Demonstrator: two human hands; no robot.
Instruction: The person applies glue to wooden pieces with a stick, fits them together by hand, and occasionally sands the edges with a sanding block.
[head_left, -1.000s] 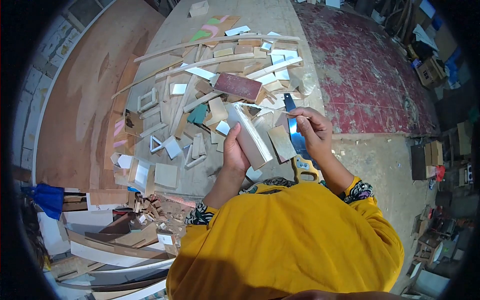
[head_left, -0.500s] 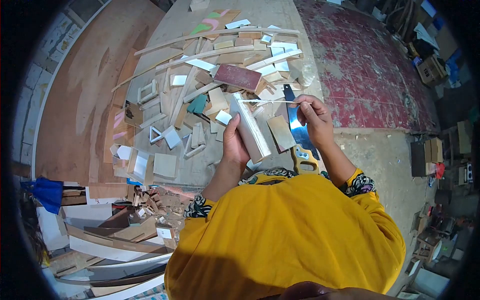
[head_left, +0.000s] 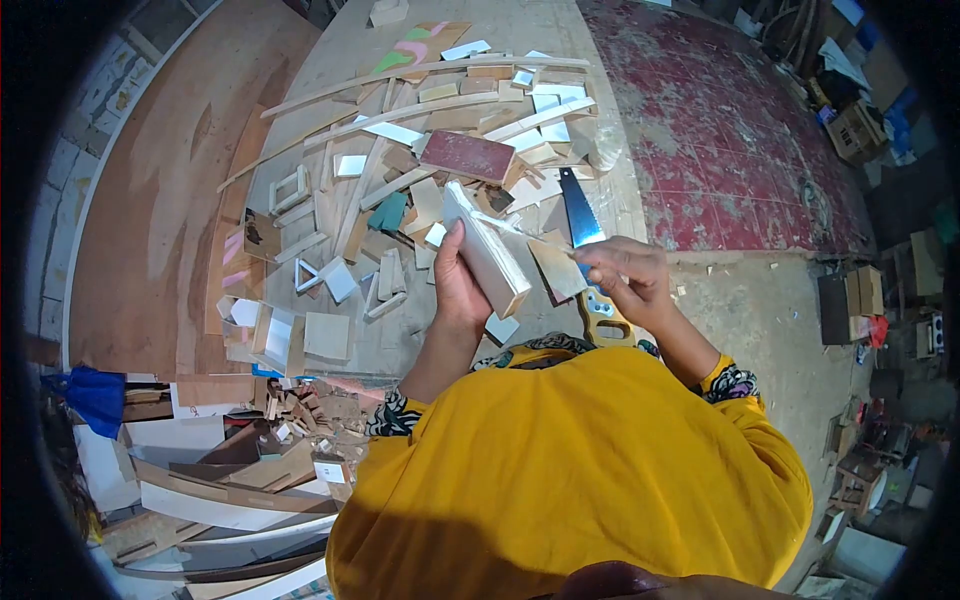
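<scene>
My left hand (head_left: 457, 290) grips a pale rectangular wooden block (head_left: 487, 250), holding it tilted above the workbench. My right hand (head_left: 628, 275) is just right of the block and pinches the end of a thin pale strip (head_left: 525, 232) that runs from the block's top edge to my fingers. A handsaw (head_left: 582, 230) with a blue-grey blade and yellow handle lies on the bench under my right hand. A small tan board (head_left: 556, 268) lies between the block and my right hand.
Several wood offcuts, slats and white-faced panels cover the workbench (head_left: 330, 60), among them a dark red board (head_left: 468, 155) and a teal piece (head_left: 392, 211). More scrap panels are stacked low left (head_left: 230, 470). A red patterned floor (head_left: 740, 130) lies to the right.
My right hand has moved down and toward me, pulling the thin strip lower and closer to the block. The block has shifted slightly left and up.
</scene>
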